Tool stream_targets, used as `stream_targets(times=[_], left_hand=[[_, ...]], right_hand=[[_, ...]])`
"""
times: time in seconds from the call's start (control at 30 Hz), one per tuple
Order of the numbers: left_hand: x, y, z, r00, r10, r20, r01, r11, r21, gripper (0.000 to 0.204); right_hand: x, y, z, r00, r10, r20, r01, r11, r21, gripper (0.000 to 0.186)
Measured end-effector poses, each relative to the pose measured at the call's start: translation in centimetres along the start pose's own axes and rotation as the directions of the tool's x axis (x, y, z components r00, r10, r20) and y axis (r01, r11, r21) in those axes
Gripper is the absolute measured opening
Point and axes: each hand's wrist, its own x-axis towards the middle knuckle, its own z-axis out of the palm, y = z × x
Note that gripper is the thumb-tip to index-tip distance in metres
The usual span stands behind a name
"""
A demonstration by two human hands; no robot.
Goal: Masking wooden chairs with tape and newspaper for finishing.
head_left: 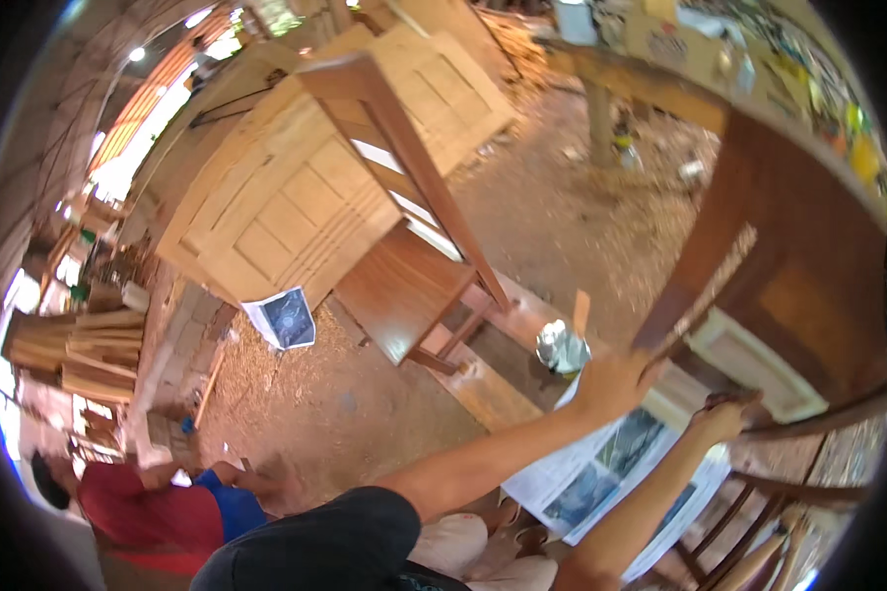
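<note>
Pale panelled doors (315,212) filled the back of my view, and a brown chair (399,286) stood upright in front of them. What mattered to me was to the right: a dark-brown wooden piece (823,281), lying beyond both hands and to their right, above printed sheets (591,483) spread under the forearms. Its slim bar (695,227) gave me the long axis, running from the left hand (616,384) up and away to the right. That hand was the nearer one to the bar's lower end; the right hand (721,419) sat lower and farther right, just beside the bottom edge of the pale panel (756,364). I saw the fingers of both hands curled inward, but blur and angle hid the pads, so I couldn't tell whether either had closed on the wood. A foil-wrapped container (562,347), the smallest thing I tracked, sat just left of the left hand.
</note>
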Motion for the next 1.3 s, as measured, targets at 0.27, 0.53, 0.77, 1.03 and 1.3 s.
stream_targets(times=[0.27,0.53,0.77,1.03,1.3], left_hand=[[-24.4,-13.0,-9.9,0.788,-0.088,0.609,0.003,0.990,0.140,0.027],[-47.4,-23.9,-14.0,0.420,-0.672,0.610,0.448,0.738,0.505,0.048],[-52.1,-18.7,-15.6,0.304,-0.752,0.585,0.517,0.646,0.562,0.045],[-47.2,-10.6,-12.4,0.441,-0.739,0.510,0.604,0.664,0.441,0.051],[-52.4,-8.2,-11.2,0.577,-0.694,0.431,0.671,0.703,0.235,0.051]], right_hand=[[-6.4,8.2,4.7,0.974,0.218,0.065,-0.206,0.966,-0.156,0.058],[-1.9,8.4,3.2,0.869,-0.229,0.439,0.401,0.845,-0.353,0.040],[0.8,4.1,1.0,0.719,-0.097,0.689,0.530,0.717,-0.452,0.041],[-1.1,-5.5,-1.9,0.832,-0.143,0.536,0.528,0.499,-0.687,0.061],[7.3,-7.5,-6.6,0.889,-0.130,0.439,0.419,0.619,-0.665,0.066]])
